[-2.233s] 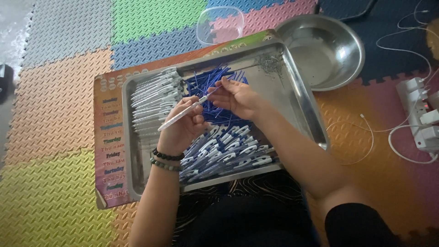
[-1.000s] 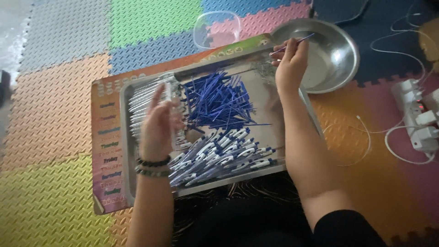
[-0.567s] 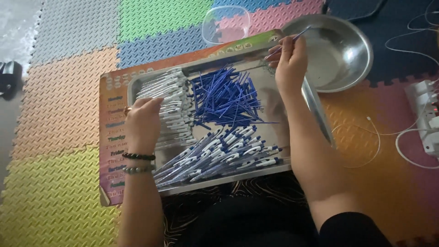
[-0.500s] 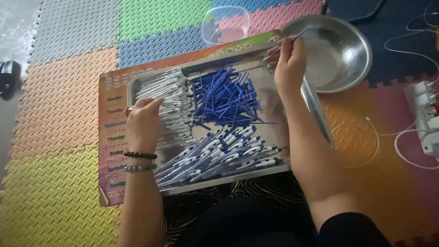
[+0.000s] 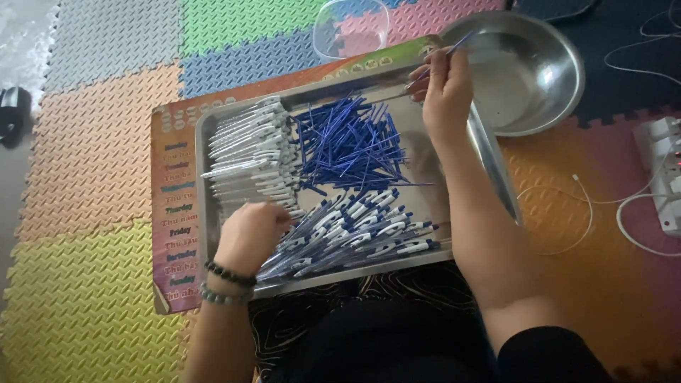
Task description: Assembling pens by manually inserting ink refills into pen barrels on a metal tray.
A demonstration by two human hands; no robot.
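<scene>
Home floor turned piecework spot: interlocking coloured foam mats (image 5: 106, 128) underfoot, a metal tray (image 5: 489, 163) of pen parts laid on them, a steel bowl (image 5: 539, 71) just beyond the tray, a power strip (image 5: 663, 170) with trailing cables further right.

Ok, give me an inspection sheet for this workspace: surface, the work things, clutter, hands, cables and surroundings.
Surface: steel tray on a printed board, over coloured foam floor mats.
Work things: white pen barrels, blue refills, assembled pens, all in the tray.
Clutter: steel bowl and clear plastic container beyond the tray.
Hands: left hand on the pens near the barrels; right hand holds a thin pen part by the bowl.
Cables: white cables and power strip, right.
Surroundings: dark object at left edge.
</scene>
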